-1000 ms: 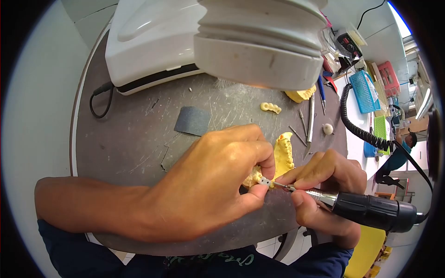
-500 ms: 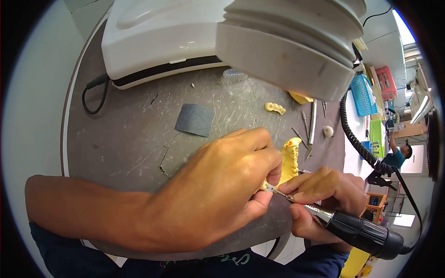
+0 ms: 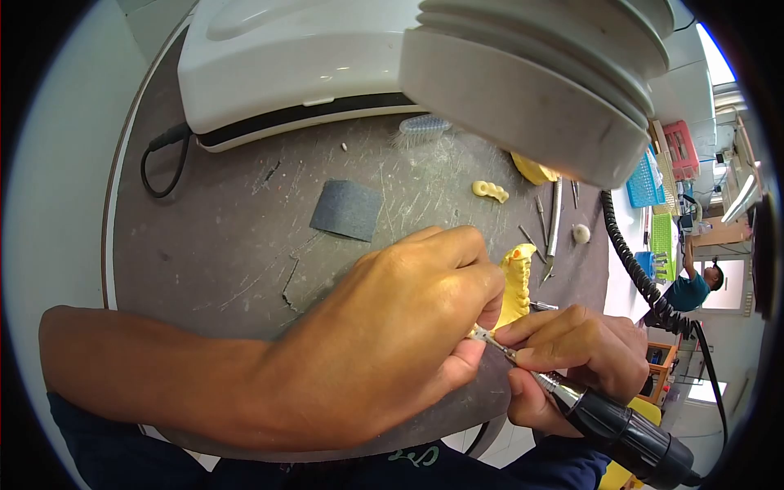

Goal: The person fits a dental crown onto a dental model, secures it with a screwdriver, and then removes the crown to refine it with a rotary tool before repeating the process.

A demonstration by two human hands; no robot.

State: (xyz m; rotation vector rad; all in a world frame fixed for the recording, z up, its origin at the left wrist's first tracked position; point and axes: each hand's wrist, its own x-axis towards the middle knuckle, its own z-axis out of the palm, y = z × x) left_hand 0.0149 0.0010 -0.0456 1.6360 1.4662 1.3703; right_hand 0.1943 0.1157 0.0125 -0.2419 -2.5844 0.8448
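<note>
The left hand [image 3: 384,343] pinches a small metal part [image 3: 478,331] against the yellow cast [image 3: 516,282], near on the table [image 3: 212,269]. The right hand [image 3: 572,351] grips the handpiece [image 3: 621,429] like a pen, bur on the part. Braced fingers and light strokes probably serve best. Counted: one sandpaper [image 3: 345,211], one cast, one handpiece.

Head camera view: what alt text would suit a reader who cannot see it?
The left hand grips a yellow dental cast over a grey table while the right hand holds a black handpiece, its tip at the cast.
</note>
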